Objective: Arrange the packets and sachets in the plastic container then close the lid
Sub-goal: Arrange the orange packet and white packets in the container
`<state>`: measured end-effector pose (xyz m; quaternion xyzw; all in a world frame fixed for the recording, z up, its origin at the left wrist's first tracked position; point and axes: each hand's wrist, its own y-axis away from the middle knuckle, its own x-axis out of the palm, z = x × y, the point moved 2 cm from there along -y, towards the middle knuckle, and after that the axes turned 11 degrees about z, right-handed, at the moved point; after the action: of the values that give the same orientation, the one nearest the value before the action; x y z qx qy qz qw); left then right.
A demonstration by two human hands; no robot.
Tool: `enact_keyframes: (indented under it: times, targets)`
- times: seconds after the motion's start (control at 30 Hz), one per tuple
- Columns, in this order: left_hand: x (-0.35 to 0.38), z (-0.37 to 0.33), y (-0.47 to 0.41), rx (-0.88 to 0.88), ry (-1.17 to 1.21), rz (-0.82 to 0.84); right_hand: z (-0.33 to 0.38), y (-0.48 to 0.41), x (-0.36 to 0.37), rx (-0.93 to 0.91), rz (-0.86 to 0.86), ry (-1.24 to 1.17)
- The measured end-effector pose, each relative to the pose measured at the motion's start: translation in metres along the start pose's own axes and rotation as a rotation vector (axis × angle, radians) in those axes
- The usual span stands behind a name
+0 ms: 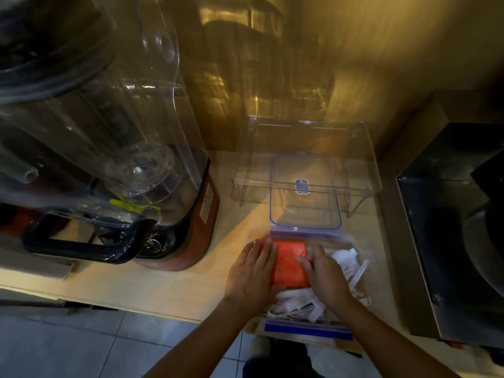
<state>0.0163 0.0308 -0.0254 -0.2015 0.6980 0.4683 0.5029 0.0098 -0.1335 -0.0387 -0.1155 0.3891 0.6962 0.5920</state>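
Head view: roughly mid-task, with the orange packets (289, 263) in the far-left corner of the container (308, 330), left hand (253, 274) flat against them, right hand (324, 274) curled over their right edge, white sachets (346, 263) still loose, and lid (305, 203) off on the surface (163, 290) behind.

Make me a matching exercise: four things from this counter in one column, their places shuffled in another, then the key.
1. stack of orange packets
2. loose white paper sachets
3. clear plastic lid with blue seal
4. blender with red base

A. on the counter, left of the clear plastic container
B. flat on the counter beyond the container
C. in the container, between the left hand and right hand
D. in the container's right and near parts

Pairs: 1-C; 2-D; 3-B; 4-A
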Motion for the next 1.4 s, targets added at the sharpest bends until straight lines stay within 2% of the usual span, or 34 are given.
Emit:
enact_keyframes:
  times: [0.1,0.17,0.27,0.4,0.57,0.63,0.7,0.87,0.93,1.0,1.1,1.17,1.3,1.4]
  targets:
    - [-0.002,-0.002,-0.003,-0.021,-0.048,0.03,-0.001,-0.01,-0.002,0.015,0.045,-0.039]
    - [-0.003,-0.002,0.0,-0.038,-0.034,-0.012,-0.002,-0.013,-0.005,0.011,0.097,-0.065]
    - [-0.007,-0.005,0.009,-0.021,-0.063,-0.08,-0.009,-0.011,-0.01,0.004,0.286,-0.144]
    - [-0.006,-0.004,0.007,0.002,-0.029,-0.124,-0.012,0.0,-0.018,-0.093,0.582,0.209]
    - [-0.001,-0.002,0.003,-0.006,0.021,-0.078,-0.016,0.004,-0.025,-0.185,0.68,0.622]
    - [-0.001,-0.001,0.002,-0.008,0.021,-0.094,-0.016,0.006,-0.023,-0.192,0.646,0.712]
    - [0.001,0.0,0.001,-0.012,0.02,-0.107,-0.013,0.007,-0.021,-0.255,0.533,0.765]
    - [-0.002,0.001,0.003,-0.001,0.117,-0.111,-0.011,0.017,-0.026,-0.39,0.357,0.575]
    - [-0.007,0.004,0.004,0.036,0.281,-0.185,-0.012,0.02,-0.028,-0.416,0.319,0.565]
    - [-0.014,0.009,0.006,0.048,0.574,-0.27,-0.011,0.023,-0.028,-0.419,0.297,0.554]
    - [-0.025,0.016,0.006,-0.016,0.916,-0.235,-0.006,0.023,-0.028,-0.396,0.26,0.489]
    - [-0.034,0.016,0.006,-0.01,1.083,-0.281,-0.002,0.022,-0.026,-0.378,0.258,0.488]
    - [-0.048,0.016,0.009,-0.019,1.268,-0.408,0.005,0.024,-0.015,-0.362,0.327,0.463]
    - [-0.049,0.014,0.011,-0.005,1.247,-0.369,0.008,0.027,-0.012,-0.379,0.36,0.4]
